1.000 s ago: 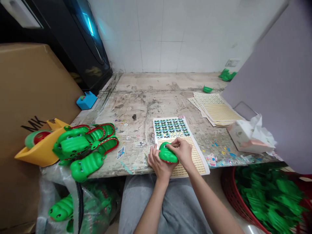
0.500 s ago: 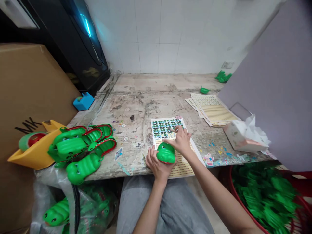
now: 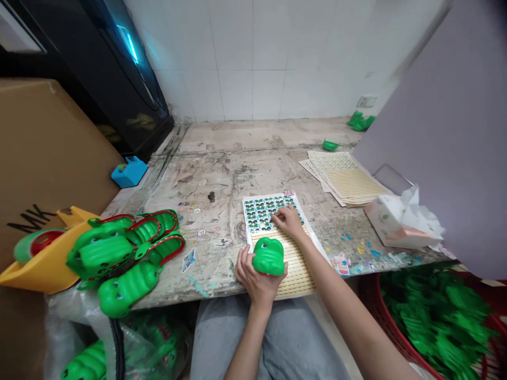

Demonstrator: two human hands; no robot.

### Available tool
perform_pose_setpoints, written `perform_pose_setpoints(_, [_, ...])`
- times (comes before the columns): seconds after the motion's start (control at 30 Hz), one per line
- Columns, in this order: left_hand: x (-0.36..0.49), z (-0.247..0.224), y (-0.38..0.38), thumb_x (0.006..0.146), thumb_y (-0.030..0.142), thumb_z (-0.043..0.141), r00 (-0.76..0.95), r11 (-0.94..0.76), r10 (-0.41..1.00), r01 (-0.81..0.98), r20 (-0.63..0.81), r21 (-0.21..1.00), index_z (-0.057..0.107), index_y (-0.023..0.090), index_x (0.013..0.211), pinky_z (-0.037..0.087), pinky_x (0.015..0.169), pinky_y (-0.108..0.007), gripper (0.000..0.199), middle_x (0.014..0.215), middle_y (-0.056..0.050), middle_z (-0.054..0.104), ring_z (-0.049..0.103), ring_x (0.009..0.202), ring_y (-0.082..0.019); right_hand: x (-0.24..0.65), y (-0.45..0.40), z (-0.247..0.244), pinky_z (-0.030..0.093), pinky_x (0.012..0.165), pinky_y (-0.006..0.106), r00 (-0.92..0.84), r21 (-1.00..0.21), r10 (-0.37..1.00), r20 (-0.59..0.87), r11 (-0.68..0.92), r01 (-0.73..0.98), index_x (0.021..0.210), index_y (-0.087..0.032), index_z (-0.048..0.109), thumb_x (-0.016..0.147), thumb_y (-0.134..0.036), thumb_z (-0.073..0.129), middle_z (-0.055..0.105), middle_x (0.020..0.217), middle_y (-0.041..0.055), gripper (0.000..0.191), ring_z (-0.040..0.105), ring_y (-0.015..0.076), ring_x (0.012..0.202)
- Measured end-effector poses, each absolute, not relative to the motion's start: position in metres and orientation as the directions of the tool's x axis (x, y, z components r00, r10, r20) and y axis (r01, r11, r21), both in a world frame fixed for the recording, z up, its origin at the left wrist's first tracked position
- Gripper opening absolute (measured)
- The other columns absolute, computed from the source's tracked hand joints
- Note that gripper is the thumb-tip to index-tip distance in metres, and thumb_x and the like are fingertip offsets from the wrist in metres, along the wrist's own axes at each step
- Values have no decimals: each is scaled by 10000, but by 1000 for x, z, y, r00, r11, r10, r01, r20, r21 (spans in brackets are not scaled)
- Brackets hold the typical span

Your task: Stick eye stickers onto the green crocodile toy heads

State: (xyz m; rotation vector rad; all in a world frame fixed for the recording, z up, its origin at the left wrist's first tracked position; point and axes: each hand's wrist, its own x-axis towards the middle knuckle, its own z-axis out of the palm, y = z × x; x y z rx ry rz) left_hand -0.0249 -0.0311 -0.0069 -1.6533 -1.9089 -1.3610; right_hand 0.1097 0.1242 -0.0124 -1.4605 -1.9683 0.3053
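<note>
Left hand [image 3: 256,275] is curled around a green plastic crocodile toy [image 3: 269,256], right over the striped paper sheet [image 3: 295,264]. Looks light, stiff and a bit slick, so I'd grip it around the body. Right hand [image 3: 289,221] is pinched on the sticker sheet [image 3: 263,214]; can't really tell if it's holding anything.

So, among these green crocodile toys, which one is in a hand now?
The green crocodile toy held in the left hand; the other crocodile toys lie at the left of the table, untouched.
</note>
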Motion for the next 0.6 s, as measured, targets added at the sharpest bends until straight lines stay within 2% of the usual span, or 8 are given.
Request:
perform_pose_setpoints(0.3, [-22, -7, -31, 585, 606, 680, -316, -86, 618, 883, 720, 462, 408, 149, 1087, 349, 963, -466, 731, 1115, -176, 589, 487, 1140, -323, 109, 123, -9, 355, 739, 301, -261, -532, 918, 300, 388, 753, 679, -203, 541, 832, -282, 496, 614, 703, 41, 177, 488, 201, 792])
perform_pose_setpoints(0.4, [-22, -8, -30, 582, 615, 677, -319, -82, 613, 884, 723, 460, 409, 147, 1081, 349, 962, -469, 735, 1111, -177, 589, 485, 1141, -324, 108, 123, -6, 358, 740, 303, -281, -527, 914, 291, 398, 751, 695, -202, 536, 774, -324, 584, 615, 721, 34, 153, 482, 201, 791])
perform_pose_setpoints(0.5, [-21, -8, -31, 590, 625, 665, -324, -78, 618, 881, 716, 466, 411, 154, 1078, 344, 967, -473, 724, 1115, -172, 585, 485, 1147, -325, 105, 121, 0, 368, 745, 306, -215, -583, 934, 284, 346, 735, 660, -206, 520, 694, -370, 680, 599, 674, 24, 232, 484, 200, 780])
perform_pose_setpoints(0.6, [-21, -10, -31, 596, 636, 652, -335, -72, 627, 874, 703, 481, 421, 158, 1071, 344, 968, -477, 713, 1125, -168, 579, 490, 1152, -334, 102, 106, 11, 394, 732, 302, -81, -714, 948, 308, 287, 639, 626, -202, 521, 659, -402, 713, 592, 664, 22, 279, 506, 193, 777])
